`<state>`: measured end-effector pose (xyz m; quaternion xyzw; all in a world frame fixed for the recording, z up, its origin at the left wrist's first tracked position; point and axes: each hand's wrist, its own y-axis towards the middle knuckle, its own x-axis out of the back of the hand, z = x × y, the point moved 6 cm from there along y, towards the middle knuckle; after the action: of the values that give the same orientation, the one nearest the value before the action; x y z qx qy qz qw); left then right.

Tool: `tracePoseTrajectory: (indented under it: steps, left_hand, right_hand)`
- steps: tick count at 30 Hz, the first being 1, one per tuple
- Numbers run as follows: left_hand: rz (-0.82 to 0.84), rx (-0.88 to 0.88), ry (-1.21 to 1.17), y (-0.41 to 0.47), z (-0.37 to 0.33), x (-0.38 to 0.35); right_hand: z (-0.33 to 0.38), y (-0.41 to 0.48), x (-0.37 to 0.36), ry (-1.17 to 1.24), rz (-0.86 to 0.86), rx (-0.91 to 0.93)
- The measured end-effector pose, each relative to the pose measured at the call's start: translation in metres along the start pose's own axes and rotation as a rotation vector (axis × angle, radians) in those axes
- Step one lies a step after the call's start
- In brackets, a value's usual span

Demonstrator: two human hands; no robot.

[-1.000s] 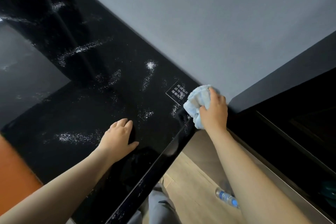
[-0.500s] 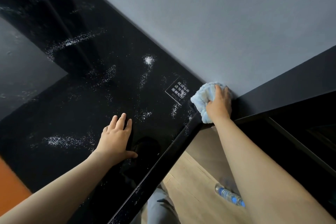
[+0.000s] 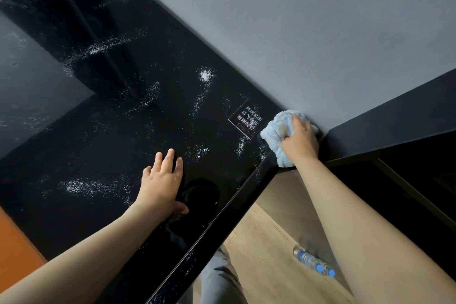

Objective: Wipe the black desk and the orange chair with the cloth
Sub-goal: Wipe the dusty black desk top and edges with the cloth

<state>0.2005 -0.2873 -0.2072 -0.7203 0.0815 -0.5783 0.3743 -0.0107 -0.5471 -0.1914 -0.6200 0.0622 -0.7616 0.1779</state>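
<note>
Blue cloth (image 3: 278, 131) bunched under right hand (image 3: 299, 139) fingers, beside white-character label (image 3: 246, 118); left hand (image 3: 161, 180) flat, fingers spread.

Soft even light, dim dark corners, faint reflections on the glossy black desk (image 3: 153, 136), wide-angle bending at edges, mostly sharp

orange chair (image 3: 17, 252) cut off at left edge, cloth (image 3: 278, 131) partly hidden under right hand (image 3: 299, 139)

Left hand (image 3: 162, 181) flat, fingers spread; right hand (image 3: 299, 139) curled in a clutch.
</note>
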Motion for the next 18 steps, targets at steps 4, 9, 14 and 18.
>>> tracePoseTrajectory:
  steps: [4, 9, 14, 18]
  left_hand:
    - [-0.004, -0.003, -0.002, 0.0, 0.0, 0.0]
    - [-0.014, -0.004, -0.023, -0.002, 0.0, 0.001]
    - [-0.033, -0.012, -0.03, -0.003, 0.001, 0.0]
    - [-0.033, -0.009, -0.019, -0.002, 0.001, -0.001]
  right_hand:
    - [0.006, -0.014, -0.006, 0.038, -0.024, 0.007]
    - [0.01, -0.031, -0.013, 0.071, -0.033, 0.03]
    - [0.012, -0.044, -0.02, 0.082, -0.024, 0.041]
    - [0.014, -0.057, -0.024, 0.09, -0.04, 0.049]
